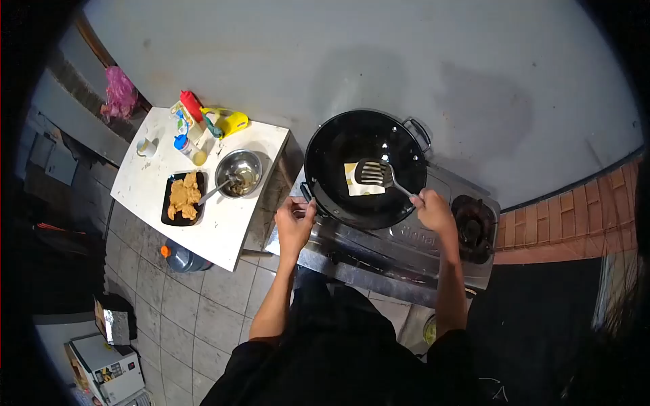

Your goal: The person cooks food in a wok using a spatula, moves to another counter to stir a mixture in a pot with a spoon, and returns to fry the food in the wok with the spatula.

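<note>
My right hand (435, 211) is closed round the handle of a slotted spatula (402, 191). The spatula's dark slotted head lies over a flat white-and-yellow square piece (366, 189) inside a large black wok (345, 206); I cannot tell what the piece is. At the wok's lower left, the curled fingers of my left hand (294, 220) are at its side handle (307, 192). The wok sits on a metal gas stove (433, 233), and its second side handle (420, 133) sticks out at the upper right.
A bare burner (472, 228) is right of the wok. On the white table (223, 233) at left stand a black tray (166, 208) of battered pieces, a steel bowl (252, 158) with a utensil, a mug (145, 147) and several bottles. Beneath it lies a blue water jug (181, 257).
</note>
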A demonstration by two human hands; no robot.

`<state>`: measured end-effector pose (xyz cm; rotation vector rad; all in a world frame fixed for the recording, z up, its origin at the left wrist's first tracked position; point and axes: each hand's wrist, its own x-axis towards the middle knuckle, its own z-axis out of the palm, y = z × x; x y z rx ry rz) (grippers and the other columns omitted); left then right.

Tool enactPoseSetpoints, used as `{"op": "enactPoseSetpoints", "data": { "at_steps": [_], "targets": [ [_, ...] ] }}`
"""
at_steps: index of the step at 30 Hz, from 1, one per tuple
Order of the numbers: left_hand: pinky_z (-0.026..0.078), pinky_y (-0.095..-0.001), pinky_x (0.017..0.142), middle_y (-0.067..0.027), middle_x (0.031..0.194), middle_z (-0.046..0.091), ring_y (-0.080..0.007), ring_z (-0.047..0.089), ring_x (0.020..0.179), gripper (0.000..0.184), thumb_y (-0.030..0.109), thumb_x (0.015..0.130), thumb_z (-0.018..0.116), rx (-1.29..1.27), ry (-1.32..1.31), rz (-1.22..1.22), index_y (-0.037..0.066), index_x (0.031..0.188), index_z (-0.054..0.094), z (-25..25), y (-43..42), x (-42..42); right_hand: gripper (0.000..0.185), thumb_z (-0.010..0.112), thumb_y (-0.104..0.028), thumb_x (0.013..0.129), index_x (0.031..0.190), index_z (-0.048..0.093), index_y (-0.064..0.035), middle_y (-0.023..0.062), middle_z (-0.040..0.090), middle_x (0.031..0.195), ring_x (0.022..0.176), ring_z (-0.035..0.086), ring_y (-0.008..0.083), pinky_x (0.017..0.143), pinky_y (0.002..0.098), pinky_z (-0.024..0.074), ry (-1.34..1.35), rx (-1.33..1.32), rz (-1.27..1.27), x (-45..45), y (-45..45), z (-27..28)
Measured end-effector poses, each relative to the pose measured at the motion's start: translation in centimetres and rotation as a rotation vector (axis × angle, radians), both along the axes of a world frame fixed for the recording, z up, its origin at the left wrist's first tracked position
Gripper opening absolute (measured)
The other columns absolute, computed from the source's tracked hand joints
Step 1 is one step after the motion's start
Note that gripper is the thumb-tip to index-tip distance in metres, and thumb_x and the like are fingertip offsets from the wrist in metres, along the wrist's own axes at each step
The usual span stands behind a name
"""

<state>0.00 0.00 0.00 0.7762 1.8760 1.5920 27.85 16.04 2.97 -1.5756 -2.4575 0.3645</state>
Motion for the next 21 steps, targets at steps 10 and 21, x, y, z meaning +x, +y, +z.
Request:
{"op": "enactPoseSetpoints", "data": {
  "at_steps": [10, 21],
  "targets": [
    [0.05, -0.0257, 0.058, -0.0095, 0.068, 0.065, -0.0114, 0.061, 0.06, 0.021, 0.011, 0.082, 0.073, 0.015, 0.043, 0.019, -0.006, 0.085, 0.06, -1.0, 0.3, 0.1, 0.033, 0.065, -0.027, 0.091, 0.076, 0.056, 0.0008, 0.0091, 0.052, 0.049, 0.034, 0.049, 0.0174, 0.035, 0.0334, 0.0397, -0.083, -0.466, 0.008, -3.4, 2.1, 3.7],
    [0.049, -0.0262, 0.057, -0.0092, 0.064, 0.064, -0.011, 0.061, 0.059, 0.022, 0.011, 0.081, 0.074, 0.001, 0.151, -0.044, -0.006, 0.084, 0.06, 0.2, -0.2, -0.7, 0.035, 0.063, -0.022, 0.092, 0.071, 0.045, -0.0027, 0.0066, 0.047, 0.046, 0.034, 0.046, 0.0174, 0.036, 0.0339, 0.0331, -0.326, -0.586, 0.09, -6.8, 4.4, 4.4]
  ]
}}
